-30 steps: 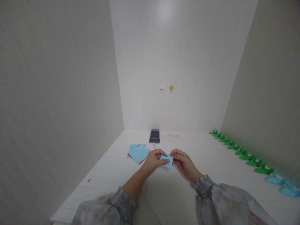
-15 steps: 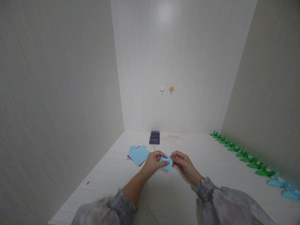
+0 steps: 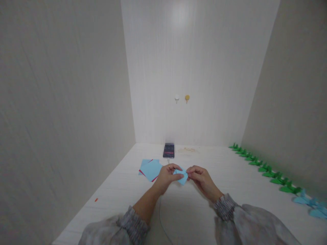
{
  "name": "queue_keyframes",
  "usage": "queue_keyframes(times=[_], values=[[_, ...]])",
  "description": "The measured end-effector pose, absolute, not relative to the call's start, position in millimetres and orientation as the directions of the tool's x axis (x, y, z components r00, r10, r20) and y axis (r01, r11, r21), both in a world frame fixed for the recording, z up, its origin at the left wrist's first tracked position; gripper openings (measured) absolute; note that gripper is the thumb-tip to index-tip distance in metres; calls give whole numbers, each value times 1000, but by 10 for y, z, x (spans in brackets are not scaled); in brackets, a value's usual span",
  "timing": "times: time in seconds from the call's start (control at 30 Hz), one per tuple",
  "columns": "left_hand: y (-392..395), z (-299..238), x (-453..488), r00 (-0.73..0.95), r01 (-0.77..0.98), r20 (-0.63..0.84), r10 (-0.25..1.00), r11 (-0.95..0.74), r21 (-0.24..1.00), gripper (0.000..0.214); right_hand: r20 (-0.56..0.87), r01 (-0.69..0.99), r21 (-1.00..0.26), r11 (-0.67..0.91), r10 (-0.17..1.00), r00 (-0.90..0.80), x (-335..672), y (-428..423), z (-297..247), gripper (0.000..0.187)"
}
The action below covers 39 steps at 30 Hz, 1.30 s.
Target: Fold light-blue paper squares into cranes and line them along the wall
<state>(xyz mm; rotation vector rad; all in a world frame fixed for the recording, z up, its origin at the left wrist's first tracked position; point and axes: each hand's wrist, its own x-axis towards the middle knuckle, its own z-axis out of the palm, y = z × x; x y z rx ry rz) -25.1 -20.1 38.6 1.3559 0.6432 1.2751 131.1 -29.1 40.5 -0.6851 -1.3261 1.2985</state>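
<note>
- The left hand and the right hand meet in front of the dark phone, which stands at the back of the white wooden desk.
- Between them is the small light-blue folded paper. It is nearer to the person than the phone and is held a little above the desk.
- The fingers of both hands are pinched tight on this paper, one hand on each side.
- The paper is thin. I think it could tear if the hands pull apart too hard.
- A fold could come out crooked if one pinch slips. The fold itself is too small to make out.
- The stack of blue and red square paper sheets lies flat in front of the phone, a bit to its left. It is just beside the left hand, so a wide move of that wrist could push the sheets.
- A thin grey cable runs from the phone toward the person and passes under the hands. A loose sleeve could catch it and tip the phone.
- The row of green folded paper shapes sits far to the right of the phone, along the wall. Some pale blue folded paper shapes end the row. Both are well apart from the hands.
- Walls close the desk behind the phone and on both sides of it.
- The bare room is in front of the phone and to its right.
- A tiny red scrap lies far left of the phone, near the desk's edge.
</note>
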Motion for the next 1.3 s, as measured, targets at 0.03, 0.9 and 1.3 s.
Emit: queue_keyframes(times=[0.03, 0.9, 1.3], values=[[-207, 393, -252, 283, -285, 314, 906, -233, 930, 26, 300, -284, -931, 231, 926, -229, 1310, -289, 402, 5], [-172, 387, -231, 312, -188, 176, 934, -121, 975, 23, 276, -168, -957, 237, 922, -273, 1302, -283, 382, 3], [-114, 268, -223, 266, -163, 163, 950, -122, 979, 23, 200, -143, -976, 167, 943, -266, 1282, -306, 400, 9]])
